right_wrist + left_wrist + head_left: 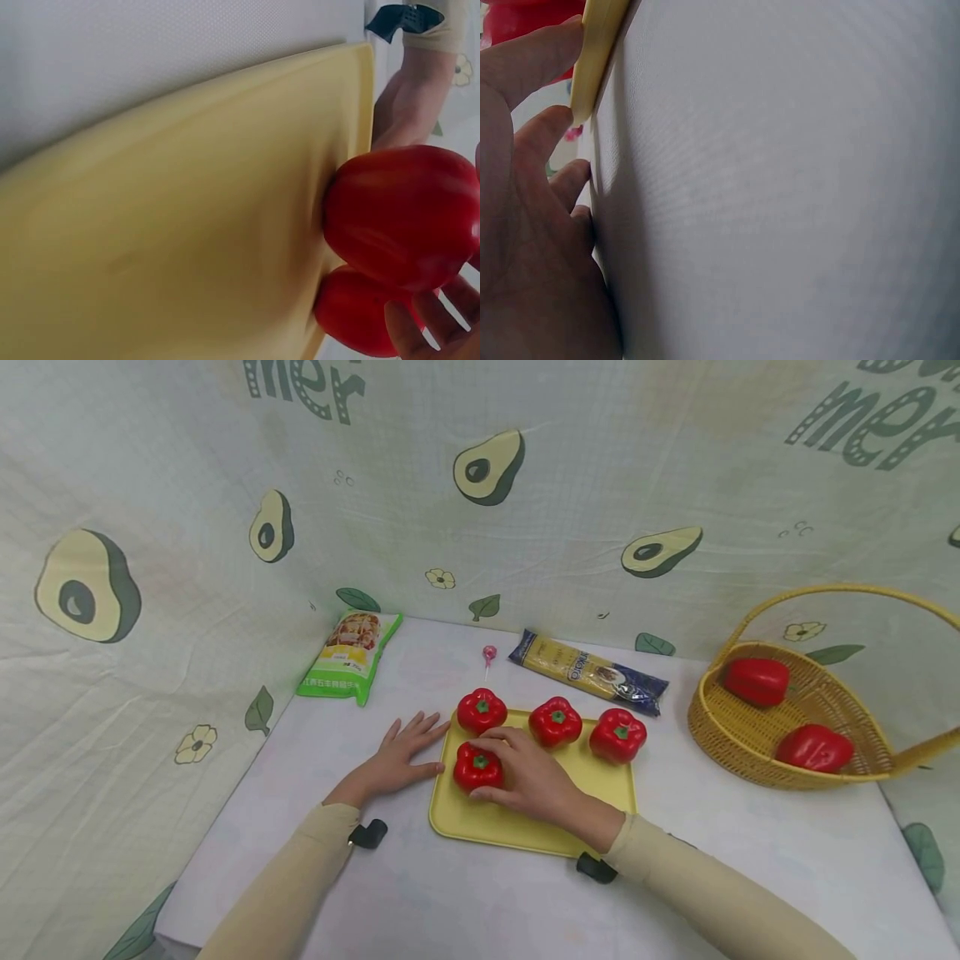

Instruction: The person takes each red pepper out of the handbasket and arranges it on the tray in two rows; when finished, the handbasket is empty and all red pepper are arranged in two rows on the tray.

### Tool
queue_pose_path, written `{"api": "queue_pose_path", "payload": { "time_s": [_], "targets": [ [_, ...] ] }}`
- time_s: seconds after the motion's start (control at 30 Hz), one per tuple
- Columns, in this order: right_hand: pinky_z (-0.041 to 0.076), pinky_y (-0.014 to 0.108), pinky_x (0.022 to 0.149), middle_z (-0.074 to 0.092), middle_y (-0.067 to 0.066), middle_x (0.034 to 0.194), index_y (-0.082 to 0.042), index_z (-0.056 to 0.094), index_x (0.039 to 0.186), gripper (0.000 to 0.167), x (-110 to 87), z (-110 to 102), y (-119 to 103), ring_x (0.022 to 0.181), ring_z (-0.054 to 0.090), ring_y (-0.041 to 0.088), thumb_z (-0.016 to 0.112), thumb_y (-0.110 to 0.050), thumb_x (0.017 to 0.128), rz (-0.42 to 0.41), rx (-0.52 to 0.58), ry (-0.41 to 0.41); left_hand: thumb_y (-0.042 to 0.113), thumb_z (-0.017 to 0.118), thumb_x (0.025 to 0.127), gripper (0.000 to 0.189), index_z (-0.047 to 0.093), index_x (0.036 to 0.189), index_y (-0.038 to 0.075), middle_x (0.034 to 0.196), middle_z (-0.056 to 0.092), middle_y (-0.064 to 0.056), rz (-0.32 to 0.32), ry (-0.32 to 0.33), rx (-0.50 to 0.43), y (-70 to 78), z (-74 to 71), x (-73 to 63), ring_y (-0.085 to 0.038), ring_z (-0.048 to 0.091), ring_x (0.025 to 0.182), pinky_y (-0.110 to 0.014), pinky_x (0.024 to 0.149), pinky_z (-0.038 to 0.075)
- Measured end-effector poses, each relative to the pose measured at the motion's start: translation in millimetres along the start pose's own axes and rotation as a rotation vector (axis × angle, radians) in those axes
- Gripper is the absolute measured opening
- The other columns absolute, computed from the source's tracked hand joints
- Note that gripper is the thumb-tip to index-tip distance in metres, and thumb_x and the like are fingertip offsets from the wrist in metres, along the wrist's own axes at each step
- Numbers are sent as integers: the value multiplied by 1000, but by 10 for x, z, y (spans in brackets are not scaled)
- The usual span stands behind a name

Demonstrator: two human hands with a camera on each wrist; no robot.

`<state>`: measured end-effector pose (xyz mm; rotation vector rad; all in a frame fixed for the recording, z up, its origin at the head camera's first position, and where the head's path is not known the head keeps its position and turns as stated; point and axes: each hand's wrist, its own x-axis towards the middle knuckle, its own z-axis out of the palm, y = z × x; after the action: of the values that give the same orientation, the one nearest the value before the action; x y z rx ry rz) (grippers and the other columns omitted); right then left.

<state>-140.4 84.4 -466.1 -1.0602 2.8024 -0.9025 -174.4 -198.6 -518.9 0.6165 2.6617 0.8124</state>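
Note:
My right hand [532, 777] curves round a red bell pepper [478, 768] at the left side of the yellow tray [487, 829]. Thumb and fingers lie on opposite sides of this pepper; in the right wrist view the same pepper [405, 214] stands on the tray by its rim. My left hand [401, 756] lies with fingers spread on the white table, fingertips at the tray's left edge. In the left wrist view, fingers [547, 127] reach that edge. Three more red bell peppers [482, 710] [555, 722] [617, 736] sit along the tray's far side.
A wicker basket [723, 760] with a tall handle stands at the right, holding two red peppers [757, 682] [816, 748]. Behind the tray lie a pasta packet [588, 670] and a pink lollipop [490, 652]. A green food bag [351, 656] lies at the back left.

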Motion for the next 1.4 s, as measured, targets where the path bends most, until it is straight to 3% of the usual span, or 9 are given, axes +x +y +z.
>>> {"api": "queue_pose_path", "payload": {
  "time_s": [0.33, 0.67, 1.4],
  "targets": [
    [54, 41, 100, 52, -3, 144, -28, 56, 145, 73, -71, -65, 66, 134, 47, 15, 80, -55, 82, 9, 18, 25, 51, 64, 96, 76, 31, 161, 29, 170, 17, -1, -3, -4, 1, -5, 7, 3, -28, -1, 157, -57, 122, -10],
    [52, 43, 103, 53, -2, 143, -22, 59, 143, 68, -161, -186, 97, 134, 48, 16, 81, -48, 84, 16, 63, 48, 50, 65, 96, 77, 32, 161, 27, 170, 18, -2, 5, 1, -3, -2, -4, 13, -28, 0, 157, -57, 123, -9],
    [56, 46, 96, 57, 2, 138, -19, 61, 139, 62, -402, -548, 163, 126, 57, 22, 85, -33, 84, 100, 29, 147, 51, 64, 95, 77, 31, 161, 28, 170, 18, -2, 2, 1, 3, -20, 8, 11, -29, 1, 157, -57, 123, -9]
  ]
}}
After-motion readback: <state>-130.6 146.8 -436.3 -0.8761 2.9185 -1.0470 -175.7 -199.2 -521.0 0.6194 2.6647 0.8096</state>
